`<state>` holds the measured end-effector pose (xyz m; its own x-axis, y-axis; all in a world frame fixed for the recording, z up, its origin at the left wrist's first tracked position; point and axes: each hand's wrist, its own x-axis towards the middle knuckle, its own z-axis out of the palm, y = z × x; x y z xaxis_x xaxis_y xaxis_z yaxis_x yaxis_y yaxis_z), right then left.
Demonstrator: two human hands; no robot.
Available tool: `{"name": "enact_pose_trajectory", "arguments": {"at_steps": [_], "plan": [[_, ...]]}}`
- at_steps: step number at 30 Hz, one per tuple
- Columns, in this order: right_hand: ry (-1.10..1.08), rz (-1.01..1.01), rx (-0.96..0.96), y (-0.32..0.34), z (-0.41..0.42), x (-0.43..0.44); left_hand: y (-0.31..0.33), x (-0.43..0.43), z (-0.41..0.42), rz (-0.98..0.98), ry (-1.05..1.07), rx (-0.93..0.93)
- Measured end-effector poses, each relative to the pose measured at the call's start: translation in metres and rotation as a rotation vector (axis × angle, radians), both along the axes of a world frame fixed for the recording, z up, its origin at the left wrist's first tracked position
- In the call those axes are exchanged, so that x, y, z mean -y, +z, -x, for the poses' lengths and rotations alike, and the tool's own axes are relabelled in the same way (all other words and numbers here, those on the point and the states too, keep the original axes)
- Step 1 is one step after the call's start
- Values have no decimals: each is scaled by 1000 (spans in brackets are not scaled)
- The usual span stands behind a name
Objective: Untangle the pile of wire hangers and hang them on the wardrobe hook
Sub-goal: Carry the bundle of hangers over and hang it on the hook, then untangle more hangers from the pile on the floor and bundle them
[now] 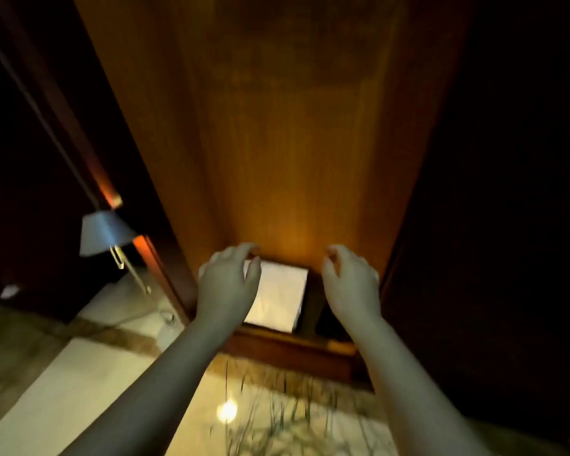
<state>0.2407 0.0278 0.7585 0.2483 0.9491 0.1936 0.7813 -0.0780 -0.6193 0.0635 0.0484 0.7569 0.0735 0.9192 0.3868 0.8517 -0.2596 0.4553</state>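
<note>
Reaching forward, we hold both hands out in front of a tall wooden wardrobe panel that glows orange. Our left hand and right hand are level with each other and well apart, backs toward us, fingers loosely curled and released, grasping nothing. The fingertips come close to the lower edge of the panel; we cannot tell whether they touch it. Between the hands lies a white sheet in the low opening at the wardrobe's foot, behind a raised wooden base. On the pale floor just before that base, between our forearms, run thin dark wiry lines; they are too blurred for us to tell whether they are the wire hangers. A bright spot of light shines on the floor beside them. To the left stands a lamp with a pale shade.
</note>
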Motion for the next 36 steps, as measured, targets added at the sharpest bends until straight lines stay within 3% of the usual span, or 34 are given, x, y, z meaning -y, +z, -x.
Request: {"name": "enact_pose_trajectory", "arguments": {"at_steps": [10,21,27,33,36], "plan": [[3,166,-138,-180,-15,74,-175,64,4,198,93,-80],[-51,364,-84,-489,69,78,-464,91,75,458,143,-91],[-29,405,-105,-644,95,65,-604,66,98,507,87,-183],[-84,450,-159,-763,112,33,-692,30,122,430,-118,-366],[-78,510,-160,-804,120,25,-729,26,129,477,-124,-368]]}}
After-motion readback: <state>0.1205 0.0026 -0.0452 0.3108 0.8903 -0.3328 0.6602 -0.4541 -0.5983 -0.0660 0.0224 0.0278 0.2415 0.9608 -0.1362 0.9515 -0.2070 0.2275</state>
